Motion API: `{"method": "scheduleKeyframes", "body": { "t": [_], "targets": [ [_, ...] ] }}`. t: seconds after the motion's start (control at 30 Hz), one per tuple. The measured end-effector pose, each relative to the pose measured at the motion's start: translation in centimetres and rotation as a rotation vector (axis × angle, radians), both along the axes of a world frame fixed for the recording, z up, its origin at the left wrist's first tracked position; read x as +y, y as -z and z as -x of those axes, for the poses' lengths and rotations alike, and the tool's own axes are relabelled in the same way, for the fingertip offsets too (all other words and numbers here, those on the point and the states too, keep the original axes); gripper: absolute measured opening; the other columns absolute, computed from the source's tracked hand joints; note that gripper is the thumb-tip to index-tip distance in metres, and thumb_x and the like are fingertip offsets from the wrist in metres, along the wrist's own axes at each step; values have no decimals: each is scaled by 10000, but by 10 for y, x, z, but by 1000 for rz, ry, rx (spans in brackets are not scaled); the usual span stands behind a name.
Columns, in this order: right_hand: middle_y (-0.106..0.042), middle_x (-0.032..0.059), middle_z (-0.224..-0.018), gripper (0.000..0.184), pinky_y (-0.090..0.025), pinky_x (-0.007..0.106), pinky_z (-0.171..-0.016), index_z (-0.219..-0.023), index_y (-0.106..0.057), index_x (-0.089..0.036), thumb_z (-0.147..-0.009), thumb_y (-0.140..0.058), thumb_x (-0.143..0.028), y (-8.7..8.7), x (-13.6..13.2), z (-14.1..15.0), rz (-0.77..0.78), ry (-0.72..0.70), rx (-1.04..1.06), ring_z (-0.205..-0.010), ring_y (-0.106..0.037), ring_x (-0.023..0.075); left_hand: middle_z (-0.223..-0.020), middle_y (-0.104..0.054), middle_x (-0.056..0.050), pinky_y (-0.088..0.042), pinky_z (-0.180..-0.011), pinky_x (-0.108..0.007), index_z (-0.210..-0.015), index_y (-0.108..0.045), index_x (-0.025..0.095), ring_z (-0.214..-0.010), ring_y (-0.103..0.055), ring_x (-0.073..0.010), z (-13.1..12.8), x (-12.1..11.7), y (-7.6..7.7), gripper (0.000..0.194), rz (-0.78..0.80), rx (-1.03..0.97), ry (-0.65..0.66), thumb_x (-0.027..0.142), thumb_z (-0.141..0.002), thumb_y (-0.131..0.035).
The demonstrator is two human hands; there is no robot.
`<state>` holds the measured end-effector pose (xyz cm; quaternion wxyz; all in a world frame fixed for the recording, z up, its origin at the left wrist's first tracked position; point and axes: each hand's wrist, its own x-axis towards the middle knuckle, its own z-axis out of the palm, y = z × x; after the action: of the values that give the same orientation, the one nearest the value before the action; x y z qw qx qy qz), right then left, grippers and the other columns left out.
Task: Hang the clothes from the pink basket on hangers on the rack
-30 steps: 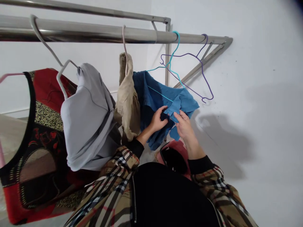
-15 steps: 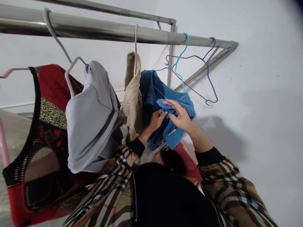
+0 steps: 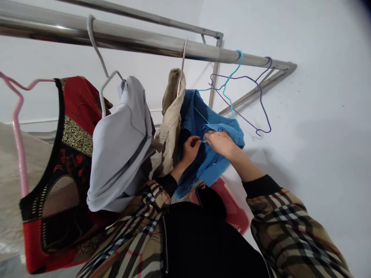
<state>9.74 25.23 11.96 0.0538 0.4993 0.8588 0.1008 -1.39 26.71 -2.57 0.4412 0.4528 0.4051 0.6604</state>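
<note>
A blue shirt (image 3: pixel 213 170) hangs from a turquoise hanger (image 3: pixel 232 72) on the metal rail. My right hand (image 3: pixel 222 144) is closed on the shirt's front edge just below the collar, beside a small shiny spot that looks like a button or snap. Facing it, my left hand (image 3: pixel 191 150) pinches the shirt's edge between thumb and fingers, its fingertips close to those of the right. The cloth inside both pinches is mostly hidden. Just left of the shirt a beige garment (image 3: pixel 168 127) hangs close to my left wrist.
The steel rail (image 3: pixel 139 42) also bears a grey garment (image 3: pixel 116 150), a red and black patterned garment (image 3: pixel 78 100) on a pink hanger (image 3: pixel 19 127), and a bare purple hanger (image 3: pixel 261 96) near the white wall (image 3: pixel 324 100). A pink basket (image 3: pixel 239 206) stands below, with something black in it.
My right hand has gone from spread fingers to a closed grip on the shirt edge. My left fingertips have drawn slightly apart from the small shiny spot. The whole view has shifted a little.
</note>
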Motion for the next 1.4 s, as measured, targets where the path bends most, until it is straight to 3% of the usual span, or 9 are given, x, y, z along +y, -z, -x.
{"method": "scheduleKeyframes", "body": {
  "t": [0.13,0.33,0.47,0.67,0.9,1.2,1.4],
  "targets": [
    [-728,98,-939,214,-454,360,-744,-938,-717,-204,-926,-504,-215,5,3,-5,-40,3,53,-839,-674,255,-940,-598,-32,-437,-834,-278,-988,-554,196,-880,-554,-153,3,22,3,264,111,-93,-213,393,-831,-633],
    [-743,97,-977,186,-461,369,-798,-978,-706,-210,-923,-539,-268,10,8,-8,-48,33,157,-926,-683,287,-638,-463,42,-394,-611,-234,-706,-499,197,-613,-453,-107,7,45,-7,327,106,-135,-164,468,-871,-576],
    [-749,93,-977,207,-452,364,-821,-1012,-691,-221,-941,-515,-303,8,6,-3,-50,70,183,-929,-687,275,-615,-439,56,-366,-594,-229,-659,-492,196,-590,-408,-96,8,39,-17,335,22,-131,-163,445,-849,-613],
    [-724,81,-1081,241,-456,333,-816,-1055,-664,-226,-965,-459,-315,0,2,7,-113,117,299,-992,-664,249,-591,-554,36,-400,-625,-249,-624,-601,180,-602,-490,-115,3,20,-34,308,-193,26,-101,428,-791,-675],
    [-749,77,-1004,255,-482,353,-843,-1052,-687,-224,-952,-474,-323,-2,6,3,-92,171,452,-966,-678,252,-662,-651,-1,-443,-677,-272,-701,-684,188,-651,-569,-138,8,4,-45,242,-242,88,-118,377,-842,-631],
    [-748,70,-1094,261,-501,400,-947,-1074,-715,-209,-916,-511,-249,3,13,-8,-30,92,666,-1057,-679,254,-657,-619,11,-435,-632,-248,-714,-619,187,-625,-549,-124,5,2,-45,215,-198,-22,-93,379,-774,-694],
    [-735,73,-1130,275,-500,434,-985,-1111,-699,-214,-902,-521,-234,6,12,-4,-79,82,740,-1093,-666,256,-625,-642,8,-437,-605,-255,-686,-686,192,-595,-548,-128,5,-1,-46,191,-182,35,-102,369,-753,-711]
  ]
}}
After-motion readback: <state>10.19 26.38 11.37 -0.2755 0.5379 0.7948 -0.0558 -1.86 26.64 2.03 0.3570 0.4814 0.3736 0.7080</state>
